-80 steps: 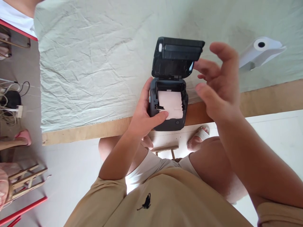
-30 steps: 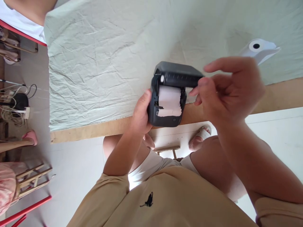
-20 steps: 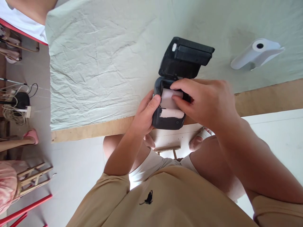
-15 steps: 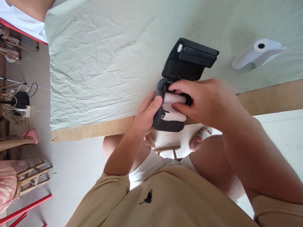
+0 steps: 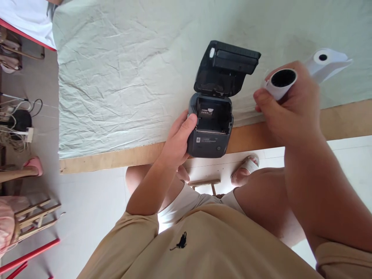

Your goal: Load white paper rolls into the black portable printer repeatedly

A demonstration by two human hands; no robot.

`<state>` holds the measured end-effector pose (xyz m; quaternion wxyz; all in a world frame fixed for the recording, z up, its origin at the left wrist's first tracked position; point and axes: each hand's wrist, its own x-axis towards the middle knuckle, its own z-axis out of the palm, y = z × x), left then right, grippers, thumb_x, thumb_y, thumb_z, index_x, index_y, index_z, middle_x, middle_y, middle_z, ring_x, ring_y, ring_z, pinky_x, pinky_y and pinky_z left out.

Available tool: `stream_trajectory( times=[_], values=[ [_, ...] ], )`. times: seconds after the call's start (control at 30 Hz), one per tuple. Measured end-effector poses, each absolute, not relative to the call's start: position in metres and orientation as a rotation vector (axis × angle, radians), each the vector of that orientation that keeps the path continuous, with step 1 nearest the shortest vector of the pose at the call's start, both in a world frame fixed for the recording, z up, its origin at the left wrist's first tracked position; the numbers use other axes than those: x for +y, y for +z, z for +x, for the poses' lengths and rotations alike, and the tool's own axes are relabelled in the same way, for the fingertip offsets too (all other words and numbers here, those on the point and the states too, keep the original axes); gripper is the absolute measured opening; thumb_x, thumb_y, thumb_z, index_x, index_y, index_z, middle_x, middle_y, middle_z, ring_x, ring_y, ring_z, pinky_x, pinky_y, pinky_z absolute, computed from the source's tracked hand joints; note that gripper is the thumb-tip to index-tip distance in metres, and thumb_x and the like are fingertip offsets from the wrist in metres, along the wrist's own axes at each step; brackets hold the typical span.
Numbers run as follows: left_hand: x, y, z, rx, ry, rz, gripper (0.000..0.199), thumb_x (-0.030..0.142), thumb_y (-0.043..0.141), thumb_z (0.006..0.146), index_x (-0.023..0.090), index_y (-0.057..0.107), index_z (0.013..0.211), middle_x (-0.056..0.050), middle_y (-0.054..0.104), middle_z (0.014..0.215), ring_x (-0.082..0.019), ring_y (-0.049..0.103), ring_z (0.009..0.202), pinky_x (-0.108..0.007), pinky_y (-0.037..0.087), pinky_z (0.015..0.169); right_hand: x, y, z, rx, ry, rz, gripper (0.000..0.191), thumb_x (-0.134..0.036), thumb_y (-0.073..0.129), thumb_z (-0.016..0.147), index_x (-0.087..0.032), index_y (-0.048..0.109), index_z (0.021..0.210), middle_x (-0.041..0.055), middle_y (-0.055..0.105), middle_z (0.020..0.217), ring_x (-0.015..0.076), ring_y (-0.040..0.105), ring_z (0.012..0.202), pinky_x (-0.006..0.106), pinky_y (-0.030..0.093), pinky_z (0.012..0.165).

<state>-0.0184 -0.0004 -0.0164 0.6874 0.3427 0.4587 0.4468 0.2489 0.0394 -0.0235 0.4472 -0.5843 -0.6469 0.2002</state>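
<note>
My left hand grips the left side of a dark portable label printer at the table's front edge, thumb on its rim. The printer's lid is swung up and back, and its paper bay shows no roll inside. Off to the right, my right hand is closed around a small white paper roll with a wide dark core facing up. Behind that hand lies another white paper roll, with a narrower core and a loose paper end; my hand partly hides it.
A pale green cloth covers the table, with a bare wooden edge in front. Another person's white clothing shows at upper left. Tangled cables, a wooden stool and red bars are on the left.
My right hand has lifted the paper roll out of the printer's bay and moved right with it. My left hand still holds the printer, which has shifted slightly up and left.
</note>
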Motion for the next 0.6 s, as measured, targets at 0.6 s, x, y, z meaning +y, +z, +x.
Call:
stream_trajectory(
  times=[0.6],
  values=[
    [0.001,-0.011,-0.018,1.046,0.963,0.768,0.055,0.077,0.088,0.093,0.026,0.084,0.115,-0.006,0.091,0.113,-0.033,0.089,0.116,-0.037,0.070,0.076,0.069,-0.046,0.341,-1.627,-0.354,-1.585,0.059,-0.037,0.099,0.084,-0.025,0.082,0.139,0.0185,0.077,0.138,0.0455,0.073,0.137,0.062,0.054,0.112]
  ],
)
